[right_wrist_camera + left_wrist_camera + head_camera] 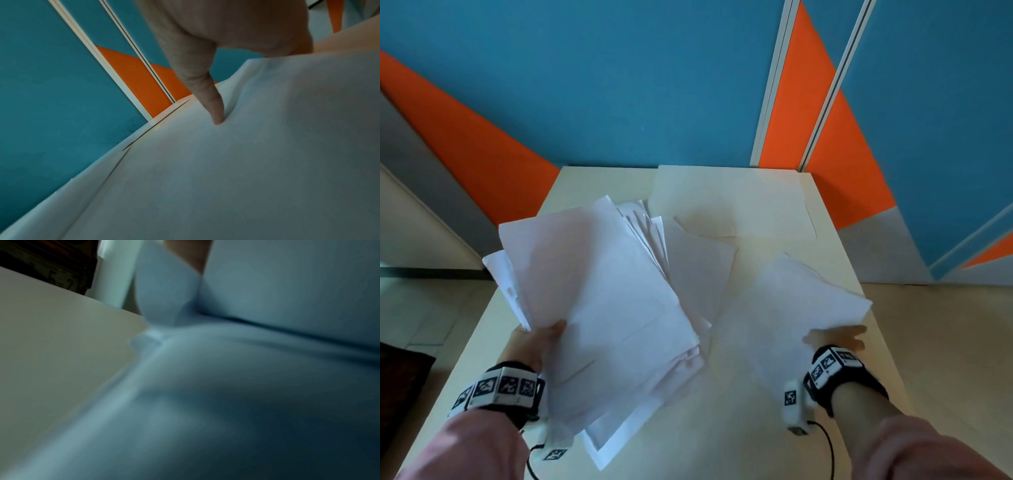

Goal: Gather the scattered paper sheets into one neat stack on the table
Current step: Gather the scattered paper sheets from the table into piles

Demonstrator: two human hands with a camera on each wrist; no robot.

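Paper sheets, white, fanned in an uneven bundle (599, 308) over the left half of a pale table (835, 260), pinched at the near-left corner by the left hand (536, 344), thumb on top. Single sheet (784, 308) at the right, near edge under the right hand (837, 337), fingers flat and spread along it. More sheets (729, 202) flat toward the far edge, overlapping. Marker-covered bands on both wrists, pink sleeves, blue and orange wall panels (619, 85) behind.

Left wrist view: blurred, filled by bluish paper (246, 386); bare table (51, 337) at left; a sliver of skin at top, grip not discernible here.

Right wrist view: one straight finger (207, 91) pressing its tip into the sheet (226, 178), paper dimpling around it; blue and orange wall (61, 97) beyond.
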